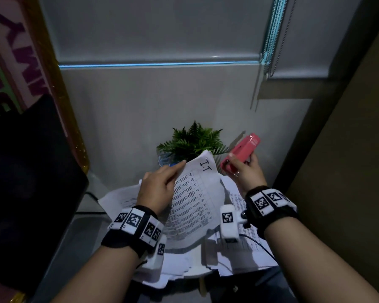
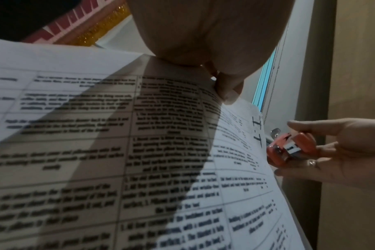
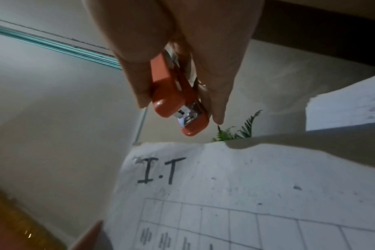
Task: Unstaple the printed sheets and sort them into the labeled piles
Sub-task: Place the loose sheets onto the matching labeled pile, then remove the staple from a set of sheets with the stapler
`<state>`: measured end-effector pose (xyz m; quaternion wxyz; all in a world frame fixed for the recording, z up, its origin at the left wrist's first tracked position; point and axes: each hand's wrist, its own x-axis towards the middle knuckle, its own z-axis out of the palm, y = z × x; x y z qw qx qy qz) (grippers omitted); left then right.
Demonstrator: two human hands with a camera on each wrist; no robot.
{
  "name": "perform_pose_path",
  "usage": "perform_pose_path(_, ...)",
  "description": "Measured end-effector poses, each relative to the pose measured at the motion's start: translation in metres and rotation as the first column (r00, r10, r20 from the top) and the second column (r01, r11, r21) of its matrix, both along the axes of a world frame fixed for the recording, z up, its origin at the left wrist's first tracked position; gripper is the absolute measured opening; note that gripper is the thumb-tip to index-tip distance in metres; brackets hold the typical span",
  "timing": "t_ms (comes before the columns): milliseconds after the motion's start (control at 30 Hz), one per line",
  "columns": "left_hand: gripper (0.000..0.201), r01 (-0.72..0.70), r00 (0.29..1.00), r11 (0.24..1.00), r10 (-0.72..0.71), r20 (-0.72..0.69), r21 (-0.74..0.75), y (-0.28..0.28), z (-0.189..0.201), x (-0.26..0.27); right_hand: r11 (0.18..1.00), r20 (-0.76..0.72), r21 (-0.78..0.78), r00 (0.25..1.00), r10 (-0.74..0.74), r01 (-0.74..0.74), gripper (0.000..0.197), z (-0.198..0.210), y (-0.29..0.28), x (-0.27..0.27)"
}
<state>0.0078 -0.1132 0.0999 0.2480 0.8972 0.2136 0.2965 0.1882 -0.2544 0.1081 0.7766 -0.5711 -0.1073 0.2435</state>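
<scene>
The left hand [image 1: 157, 189] gripped a white printed sheet with a ruled table and a handwritten "I.T" [image 1: 197, 193], its fingers curled round the sheet's left edge and one fingertip [image 2: 227, 94] pressed on the paper near the top. The sheet was lifted off the surface and bowed, its marked corner pointing far and right. In the left wrist view a broad shadow lay across the print. A staple showed faintly near the marked corner in the head view, too small to be sure of.

The right hand [image 1: 246, 171] was closed round a small pink-orange plastic stapler with a metal mouth [image 1: 242, 153], held in the air just right of the sheet's marked corner and apart from it. In the right wrist view the stapler's metal mouth [image 3: 188, 116] hung above the "I.T" mark without touching the paper.

More loose white printed papers [image 1: 247, 217] lay spread on the surface below both wrists. A small green fern-like plant [image 1: 190, 141] stood at the far side, against the pale wall. A dark screen [image 1: 26, 182] stood at the left.
</scene>
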Motion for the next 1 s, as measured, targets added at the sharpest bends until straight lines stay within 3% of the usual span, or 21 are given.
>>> perform_pose_path(200, 0.053, -0.007, 0.999, 1.000, 0.005, 0.053, 0.026, -0.012, 0.010, -0.013, 0.987, 0.060, -0.133, 0.995, -0.085, 0.093, 0.059, 0.013, 0.003, -0.025)
perform_pose_path(400, 0.061, 0.034, 0.998, 0.998, -0.037, 0.049, 0.054, -0.023, 0.014, -0.026, 0.962, 0.218, -0.177, 0.961, -0.168, 0.208, 0.073, 0.021, 0.002, -0.056)
perform_pose_path(500, 0.061, 0.051, 0.997, 0.998, -0.054, 0.059, 0.042, -0.027, 0.016, -0.029, 0.952, 0.191, -0.158, 0.954, -0.230, 0.262, 0.065, 0.028, 0.004, -0.057)
perform_pose_path(633, 0.059, 0.073, 0.994, 0.997, -0.075, 0.074, 0.025, -0.031, 0.020, -0.032, 0.962, 0.196, -0.151, 0.961, -0.197, 0.228, 0.051, 0.037, 0.008, -0.059)
perform_pose_path(733, 0.059, 0.102, 0.991, 0.995, -0.102, 0.089, -0.002, -0.035, 0.023, -0.032, 0.957, 0.246, -0.192, 0.955, -0.167, 0.217, 0.052, 0.036, 0.011, -0.063)
perform_pose_path(1000, 0.051, 0.186, 0.976, 0.983, -0.184, 0.114, -0.003, -0.039, 0.019, -0.027, 0.936, 0.237, -0.172, 0.935, -0.264, 0.308, 0.047, 0.035, 0.013, -0.061)
